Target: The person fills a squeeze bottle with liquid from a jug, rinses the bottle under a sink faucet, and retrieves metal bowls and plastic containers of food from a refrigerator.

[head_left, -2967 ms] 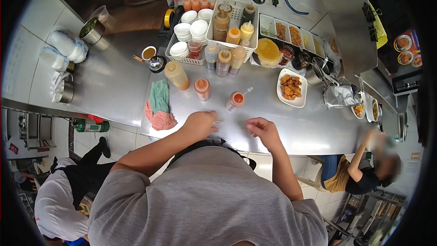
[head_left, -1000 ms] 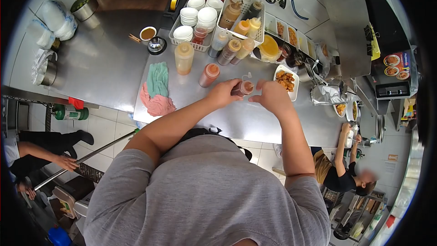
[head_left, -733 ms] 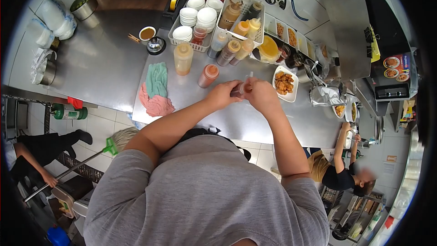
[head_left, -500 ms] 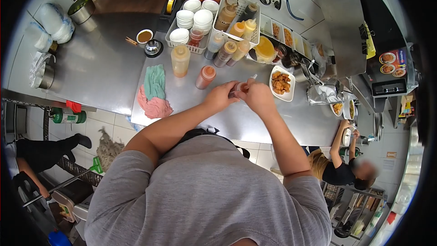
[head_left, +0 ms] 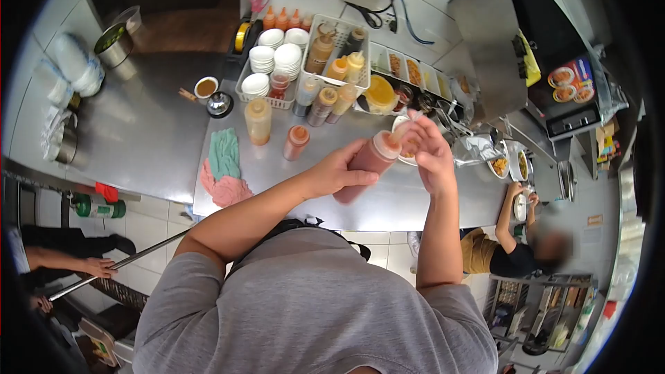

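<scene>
Red sauce btl (head_left: 367, 163) tilted over worktop (head_left: 269, 172)
L hand (head_left: 341, 170) wrapped round it – R hand (head_left: 436, 161) curled by nozzle (head_left: 396, 138), grip unclear.

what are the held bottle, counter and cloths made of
Bottle: probably plastic, smooth, its pinkish wall looking translucent.
Counter: likely stainless steel, smooth, from its grey metallic sheen.
Cloths: fabric, matte, lying in soft folds; cotton or synthetic, I can't tell.

I've got cloths (head_left: 225, 176) at left on the bench (head_left: 270, 172), two bottles (head_left: 296, 143) right of them, bell (head_left: 219, 105) behind cloths, basket (head_left: 277, 103) of bowls (head_left: 262, 62) behind bottles. Left hand (head_left: 341, 168) holds a third bottle (head_left: 377, 158), farther right; dish (head_left: 407, 161) partly behind the right hand (head_left: 436, 156).
</scene>
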The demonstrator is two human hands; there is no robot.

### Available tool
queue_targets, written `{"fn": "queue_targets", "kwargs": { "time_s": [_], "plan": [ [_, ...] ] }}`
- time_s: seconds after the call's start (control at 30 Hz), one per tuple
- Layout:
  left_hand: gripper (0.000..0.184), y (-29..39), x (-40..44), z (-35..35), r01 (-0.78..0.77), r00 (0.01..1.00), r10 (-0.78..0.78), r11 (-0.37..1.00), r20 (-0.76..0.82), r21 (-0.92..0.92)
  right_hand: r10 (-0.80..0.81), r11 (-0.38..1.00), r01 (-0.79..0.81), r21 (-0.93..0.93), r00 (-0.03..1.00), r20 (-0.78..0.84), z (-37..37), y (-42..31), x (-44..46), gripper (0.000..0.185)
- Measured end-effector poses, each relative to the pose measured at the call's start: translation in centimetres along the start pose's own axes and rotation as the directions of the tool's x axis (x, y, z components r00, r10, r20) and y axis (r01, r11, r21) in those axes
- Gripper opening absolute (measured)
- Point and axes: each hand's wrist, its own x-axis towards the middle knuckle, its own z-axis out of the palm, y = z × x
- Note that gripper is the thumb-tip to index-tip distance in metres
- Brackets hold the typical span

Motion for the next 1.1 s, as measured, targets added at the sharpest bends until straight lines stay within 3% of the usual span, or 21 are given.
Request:
{"fn": "queue_targets", "kwargs": {
  "time_s": [0.03,0.07,0.1,0.17,0.2,0.23,0.3,0.33,0.37,0.4,0.43,0.47,0.5,0.57,0.7,0.77,0.8,0.87,0.9,1.0,1.1],
  "plan": [
    [0.067,1.6,0.0,1.2,0.051,0.989,-0.023,0.979,0.145,-0.195,-0.013,1.000,0.013,-0.003,1.000,-0.022,0.7,-1.0,0.2,0.075],
    [0.070,2.9,0.2,2.2,0.129,0.957,-0.018,0.920,0.289,-0.371,-0.045,0.973,0.009,0.232,0.987,0.152,2.1,-1.7,0.7,0.076],
    [0.070,3.8,0.2,3.1,0.133,0.951,-0.016,0.923,0.309,-0.360,-0.122,0.894,-0.034,0.447,0.941,0.316,3.5,-2.4,1.2,0.077],
    [0.075,4.9,-0.1,4.3,0.448,0.789,-0.010,0.693,0.614,-0.564,-0.193,0.871,-0.045,0.490,0.884,0.425,6.0,-3.5,1.7,0.070],
    [0.075,4.7,-0.2,4.6,0.452,0.782,-0.015,0.702,0.623,-0.550,-0.252,0.844,-0.087,0.530,0.808,0.533,6.7,-4.1,1.9,0.063],
    [0.074,4.4,-0.3,4.7,0.405,0.817,-0.005,0.718,0.576,-0.567,-0.266,0.843,-0.073,0.533,0.805,0.531,6.8,-4.6,1.8,0.063],
    [0.073,4.7,-0.3,4.3,0.355,0.850,0.001,0.738,0.526,-0.574,-0.165,0.958,0.036,0.283,0.880,0.445,7.3,-5.3,1.3,0.046],
    [0.069,5.2,-0.5,3.8,0.260,0.912,-0.056,0.845,0.407,-0.468,-0.131,0.980,0.075,0.183,0.941,0.312,7.8,-5.9,0.9,0.029],
    [0.065,5.4,-0.7,3.6,0.176,0.959,-0.084,0.926,0.272,-0.335,-0.136,0.979,0.079,0.188,0.940,0.313,8.1,-5.8,0.5,0.029],
    [0.065,5.3,-0.7,3.5,0.175,0.959,-0.085,0.927,0.269,-0.332,-0.126,0.991,0.114,0.075,0.974,0.190,8.4,-5.6,0.2,0.024],
    [0.061,5.0,-0.6,3.4,-0.050,0.997,0.049,0.999,0.058,0.014,-0.130,0.990,0.133,-0.043,0.990,0.064,8.8,-5.4,0.0,0.020],
    [0.058,4.9,-0.5,3.3,-0.198,0.964,0.252,0.898,-0.091,0.393,-0.176,0.982,0.175,-0.065,0.984,-0.022,9.0,-4.3,0.0,0.015],
    [0.058,4.9,-0.4,3.5,-0.197,0.963,0.253,0.897,-0.093,0.397,-0.178,0.982,0.176,-0.062,0.984,-0.019,9.3,-3.6,0.0,0.015],
    [0.058,4.8,-0.5,3.8,-0.168,0.879,0.439,0.653,-0.188,0.738,-0.172,0.973,0.136,-0.189,0.967,-0.189,9.7,-2.7,-0.1,0.016],
    [0.062,4.2,-0.9,3.3,-0.107,0.892,0.398,0.648,-0.215,0.754,-0.161,0.980,0.146,-0.133,0.980,-0.116,9.6,-3.0,0.0,0.027],
    [0.062,4.2,-1.2,3.1,-0.180,0.912,0.355,0.799,-0.208,0.573,-0.242,0.948,0.239,0.210,0.970,-0.013,8.9,-4.6,0.0,0.042],
    [0.062,4.5,-1.4,3.1,-0.182,0.910,0.358,0.799,-0.210,0.574,-0.243,0.948,0.239,0.210,0.970,-0.009,8.0,-5.2,0.0,0.042],
    [0.060,5.2,-2.0,3.1,-0.053,0.960,0.189,0.849,-0.208,0.526,-0.245,0.963,0.240,0.124,0.969,0.026,6.0,-6.4,0.0,0.048],
    [0.060,5.0,-2.1,3.1,-0.051,0.960,0.186,0.850,-0.207,0.525,-0.244,0.963,0.239,0.124,0.970,0.023,5.6,-6.8,0.2,0.048],
    [0.060,4.6,-2.0,3.0,-0.117,0.949,0.271,0.780,-0.163,0.615,-0.356,0.896,0.377,-0.235,0.926,0.129,5.3,-8.0,0.4,0.030],
    [0.061,5.1,-2.1,3.0,-0.084,0.952,0.255,0.746,-0.167,0.661,-0.298,0.881,0.324,-0.344,0.946,0.126,5.5,-8.9,0.4,0.022]
  ]
}}
